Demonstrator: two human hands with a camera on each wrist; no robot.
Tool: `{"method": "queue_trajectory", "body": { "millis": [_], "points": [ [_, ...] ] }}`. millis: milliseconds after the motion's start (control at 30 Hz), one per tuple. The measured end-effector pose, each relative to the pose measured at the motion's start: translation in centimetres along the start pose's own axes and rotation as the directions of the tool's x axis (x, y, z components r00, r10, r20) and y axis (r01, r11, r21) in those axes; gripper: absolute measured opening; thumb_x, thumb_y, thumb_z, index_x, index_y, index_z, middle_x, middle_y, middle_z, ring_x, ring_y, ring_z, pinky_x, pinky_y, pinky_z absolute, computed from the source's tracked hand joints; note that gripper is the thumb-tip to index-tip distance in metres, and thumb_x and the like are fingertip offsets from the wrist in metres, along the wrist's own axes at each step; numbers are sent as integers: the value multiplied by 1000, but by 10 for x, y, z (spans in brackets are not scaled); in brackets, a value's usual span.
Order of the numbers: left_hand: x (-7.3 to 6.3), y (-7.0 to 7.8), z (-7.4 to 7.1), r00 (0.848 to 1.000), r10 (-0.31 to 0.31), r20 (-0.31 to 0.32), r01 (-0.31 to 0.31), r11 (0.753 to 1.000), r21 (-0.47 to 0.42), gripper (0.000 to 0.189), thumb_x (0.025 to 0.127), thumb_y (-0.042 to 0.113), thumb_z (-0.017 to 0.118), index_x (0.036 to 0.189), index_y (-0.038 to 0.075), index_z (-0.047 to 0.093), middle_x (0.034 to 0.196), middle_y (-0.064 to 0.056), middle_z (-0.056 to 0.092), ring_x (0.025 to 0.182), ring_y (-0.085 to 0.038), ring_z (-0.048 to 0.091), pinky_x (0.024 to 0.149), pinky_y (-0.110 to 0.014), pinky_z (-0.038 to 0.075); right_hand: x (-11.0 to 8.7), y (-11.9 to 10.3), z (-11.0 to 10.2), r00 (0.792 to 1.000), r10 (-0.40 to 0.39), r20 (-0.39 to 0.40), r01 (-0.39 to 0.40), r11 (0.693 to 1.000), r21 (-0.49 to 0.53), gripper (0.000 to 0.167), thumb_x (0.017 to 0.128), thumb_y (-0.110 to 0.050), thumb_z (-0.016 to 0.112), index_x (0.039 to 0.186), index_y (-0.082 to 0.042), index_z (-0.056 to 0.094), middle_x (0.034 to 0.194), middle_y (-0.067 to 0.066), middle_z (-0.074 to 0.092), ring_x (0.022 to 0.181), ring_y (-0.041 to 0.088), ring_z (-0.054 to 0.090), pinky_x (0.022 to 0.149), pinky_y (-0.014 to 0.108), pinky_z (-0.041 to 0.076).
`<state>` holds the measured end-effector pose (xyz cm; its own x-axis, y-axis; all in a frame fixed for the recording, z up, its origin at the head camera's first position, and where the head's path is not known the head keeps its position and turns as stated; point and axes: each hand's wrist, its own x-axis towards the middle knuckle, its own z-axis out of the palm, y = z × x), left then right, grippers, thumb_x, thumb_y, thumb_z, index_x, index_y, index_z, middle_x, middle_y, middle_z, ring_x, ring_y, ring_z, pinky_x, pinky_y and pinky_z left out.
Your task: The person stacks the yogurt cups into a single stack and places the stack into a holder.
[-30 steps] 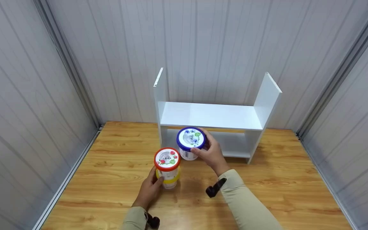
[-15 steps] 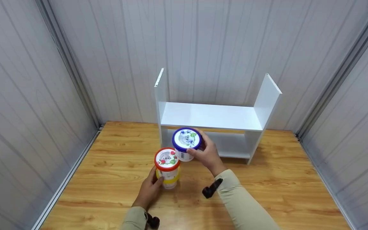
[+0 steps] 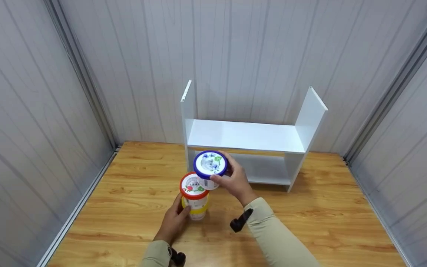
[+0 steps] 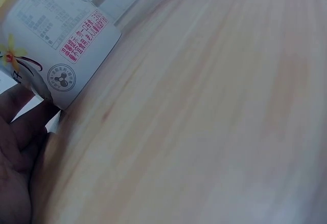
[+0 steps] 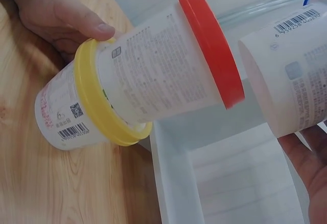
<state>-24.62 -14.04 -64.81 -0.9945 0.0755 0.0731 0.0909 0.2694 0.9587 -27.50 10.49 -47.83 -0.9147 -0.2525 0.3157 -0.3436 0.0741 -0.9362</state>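
Two paper tubs stand stacked on the table: a yellow-lidded tub (image 5: 61, 114) below and a red-lidded tub (image 5: 158, 65) on its lid. My left hand (image 3: 174, 220) grips the lower tub from the left, thumb near the yellow rim. In the left wrist view, its fingers (image 4: 30, 124) lie against that tub's white side. My right hand (image 3: 237, 183) holds a blue-lidded tub (image 3: 210, 163), thumb at the lid's edge. That tub hangs slightly tilted above and behind the red lid. The right wrist view shows a gap between its base and the red lid.
Just behind the tubs stands a white two-level shelf (image 3: 243, 137) with tall side panels. Pale panelled walls (image 3: 213, 55) enclose the wooden table (image 3: 132, 207) at the back and both sides. A black wrist camera (image 3: 241, 220) sits on the right sleeve.
My right hand has carried the blue-lidded tub leftward, so it now overlaps the red lid in the head view. My left hand and the stacked pair have stayed in place.
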Motion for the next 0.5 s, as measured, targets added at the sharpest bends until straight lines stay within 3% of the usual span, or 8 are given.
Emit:
{"method": "queue_trajectory", "body": {
  "millis": [500],
  "points": [
    [3,2,1,1000,-20,-9,20,1000,16,80,97,55,61,162,24,25,157,-15,42,144,-39,38,117,-61,27,2,-5,15,999,40,22,-40,999,7,86,85,-38,83,156,-19,37,148,6,51,133,25,52,107,42,47]
  ]
}}
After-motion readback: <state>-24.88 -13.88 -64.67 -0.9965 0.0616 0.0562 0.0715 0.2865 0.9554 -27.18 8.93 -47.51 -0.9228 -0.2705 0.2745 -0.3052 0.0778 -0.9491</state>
